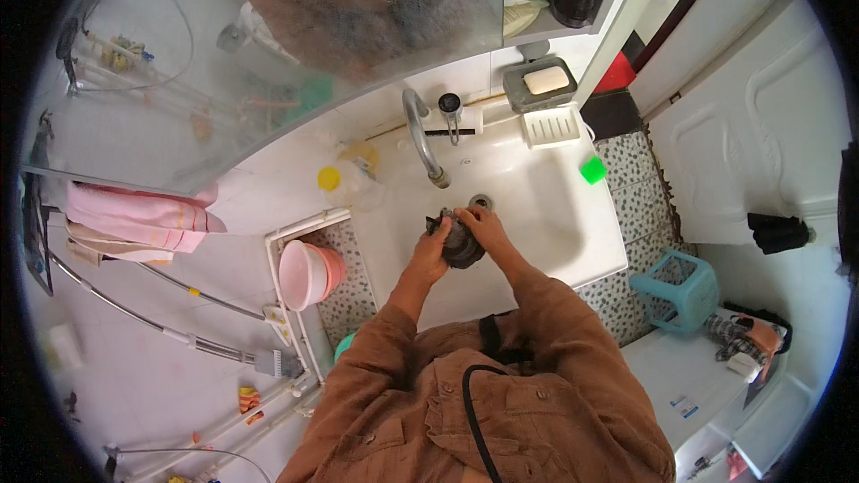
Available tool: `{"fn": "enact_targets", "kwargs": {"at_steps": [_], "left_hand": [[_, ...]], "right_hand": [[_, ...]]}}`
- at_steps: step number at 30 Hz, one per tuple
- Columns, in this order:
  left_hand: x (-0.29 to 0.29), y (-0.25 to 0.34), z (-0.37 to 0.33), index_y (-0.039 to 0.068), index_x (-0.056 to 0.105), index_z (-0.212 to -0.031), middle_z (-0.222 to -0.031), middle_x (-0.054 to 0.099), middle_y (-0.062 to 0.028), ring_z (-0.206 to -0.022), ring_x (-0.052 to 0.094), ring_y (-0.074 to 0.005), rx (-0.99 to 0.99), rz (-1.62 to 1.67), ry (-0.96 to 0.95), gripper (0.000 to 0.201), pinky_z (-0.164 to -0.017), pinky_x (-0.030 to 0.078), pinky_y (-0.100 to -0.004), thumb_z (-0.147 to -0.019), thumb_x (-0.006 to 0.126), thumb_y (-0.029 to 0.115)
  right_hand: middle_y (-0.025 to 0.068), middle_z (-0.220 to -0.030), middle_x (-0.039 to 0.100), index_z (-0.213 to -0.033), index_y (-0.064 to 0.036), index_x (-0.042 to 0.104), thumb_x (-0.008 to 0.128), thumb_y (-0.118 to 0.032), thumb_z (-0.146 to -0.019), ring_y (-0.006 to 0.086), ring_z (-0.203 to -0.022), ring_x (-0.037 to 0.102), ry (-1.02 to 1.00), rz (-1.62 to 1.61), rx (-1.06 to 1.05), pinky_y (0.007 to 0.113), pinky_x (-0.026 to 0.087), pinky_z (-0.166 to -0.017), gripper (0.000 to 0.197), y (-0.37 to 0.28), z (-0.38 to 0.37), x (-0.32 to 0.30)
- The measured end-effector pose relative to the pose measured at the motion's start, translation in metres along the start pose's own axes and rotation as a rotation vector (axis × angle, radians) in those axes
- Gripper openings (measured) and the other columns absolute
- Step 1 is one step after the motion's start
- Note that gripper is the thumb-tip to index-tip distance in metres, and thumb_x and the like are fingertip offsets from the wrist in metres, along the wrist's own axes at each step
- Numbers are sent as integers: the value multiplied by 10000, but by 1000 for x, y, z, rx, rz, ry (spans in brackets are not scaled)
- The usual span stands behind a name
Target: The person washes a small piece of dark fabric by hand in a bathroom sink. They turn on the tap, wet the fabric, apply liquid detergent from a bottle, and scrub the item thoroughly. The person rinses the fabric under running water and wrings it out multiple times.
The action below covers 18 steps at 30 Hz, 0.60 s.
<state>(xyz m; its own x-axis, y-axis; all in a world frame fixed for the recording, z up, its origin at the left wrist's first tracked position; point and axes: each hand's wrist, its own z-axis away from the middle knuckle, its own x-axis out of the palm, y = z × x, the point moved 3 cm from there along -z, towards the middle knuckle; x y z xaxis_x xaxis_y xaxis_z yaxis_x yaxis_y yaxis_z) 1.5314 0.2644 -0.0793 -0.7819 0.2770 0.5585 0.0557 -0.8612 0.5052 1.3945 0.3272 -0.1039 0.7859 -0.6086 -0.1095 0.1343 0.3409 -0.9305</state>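
Over the white sink (537,255), both my hands are closed on a dark grey, rounded bundle (463,250); I cannot make out its exact kind. My left hand (432,248) grips its left side, with the thumb near the top. The fingers of my right hand (483,226) pinch its upper edge. Just beyond the hands is the round metal drain (481,202). A curved metal faucet (419,130) reaches over the basin, its spout ending above and left of the drain. No water stream can be made out.
A soap bar (546,81) rests in a grey dish, beside a white slotted tray (551,127) and a green block (593,170). A yellow-capped bottle (344,181) stands at the sink's left. Pink buckets (304,275) sit further left; a blue stool (677,291) stands right.
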Motion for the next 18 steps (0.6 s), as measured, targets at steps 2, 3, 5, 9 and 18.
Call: {"fn": "enact_targets", "kwargs": {"at_steps": [2,3,5,9,18], "left_hand": [[-1,5,2,62,490,-1240,-1225,558,-79,-1129,553,-250,57,26,-17,526,-954,487,-440,-867,684,378],[-3,8,6,66,487,-1245,-1230,554,-83,-1135,548,-250,82,35,-21,536,-954,486,-441,-857,700,368],[-5,12,11,87,505,-1232,-1220,557,-70,-1128,547,-250,-45,30,56,519,-939,488,-450,-852,702,381],[-1,1,9,70,542,-1155,-1141,579,-57,-1061,575,-240,-310,217,72,475,-889,500,-391,-824,747,343],[-27,-22,-24,117,579,-1141,-1087,624,-44,-948,608,-188,-242,345,-419,328,-840,523,-357,-986,484,390]], "right_hand": [[79,-929,669,-1069,-26,651,714,-156,-799,170,-852,617,-204,-250,374,298,494,-730,306,8,8,-13],[71,-943,665,-1083,-25,650,709,-124,-797,161,-866,608,-216,-229,303,292,494,-739,309,1,8,-21],[54,-969,657,-1111,-23,647,698,-62,-791,144,-895,590,-237,-189,159,279,495,-757,327,-15,6,-32],[112,-940,684,-1034,-13,665,679,-38,-786,207,-884,642,-79,-111,-146,319,510,-783,249,-32,-2,-17],[136,-847,638,-837,-61,627,712,-252,-768,340,-785,617,-114,504,-392,414,497,-703,220,-56,39,34]]}}
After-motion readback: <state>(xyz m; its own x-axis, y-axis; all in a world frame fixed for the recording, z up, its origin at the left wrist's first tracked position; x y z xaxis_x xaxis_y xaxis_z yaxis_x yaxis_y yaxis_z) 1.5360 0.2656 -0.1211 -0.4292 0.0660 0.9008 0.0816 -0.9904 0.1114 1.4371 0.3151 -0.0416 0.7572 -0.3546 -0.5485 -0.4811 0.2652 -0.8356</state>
